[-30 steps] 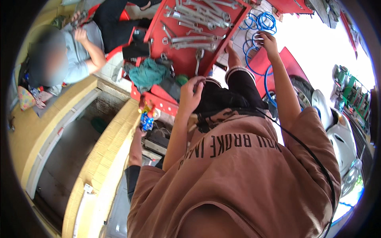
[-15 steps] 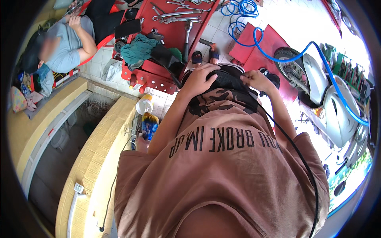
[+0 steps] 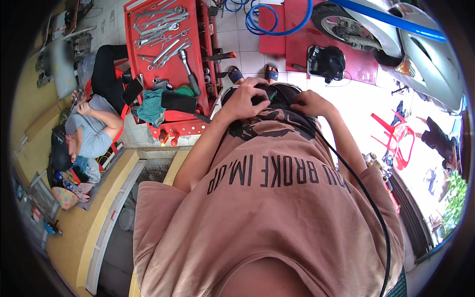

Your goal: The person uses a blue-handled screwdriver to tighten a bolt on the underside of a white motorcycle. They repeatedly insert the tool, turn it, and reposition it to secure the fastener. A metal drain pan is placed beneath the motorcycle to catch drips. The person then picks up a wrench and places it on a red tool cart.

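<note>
At my waist lies a black item (image 3: 283,99), perhaps a pouch or dark cloth, with a small green spot on it. My left hand (image 3: 246,101) rests at its left edge, fingers loosely bent and thumb apart, holding nothing that I can see. On the opposite edge, my right hand (image 3: 312,104) has its fingers curled in; whatever is between them is hidden. A black cable (image 3: 354,175) runs from beside my right hand across my brown shirt (image 3: 267,213) and over the shoulder.
Ahead on the left stands a red tool cart (image 3: 143,47) with several wrenches (image 3: 166,29), a ratchet (image 3: 188,72) and a green cloth (image 3: 151,106). A seated person (image 3: 96,119) is beyond. Blue hose (image 3: 277,32), a motorcycle (image 3: 420,54) and a red chair (image 3: 398,136) are to the right.
My view has swung, bringing more of the cart, the red chair and another person into sight. My left hand's fingers have gone from flatter to more bent. Both hands stay at my waist.
</note>
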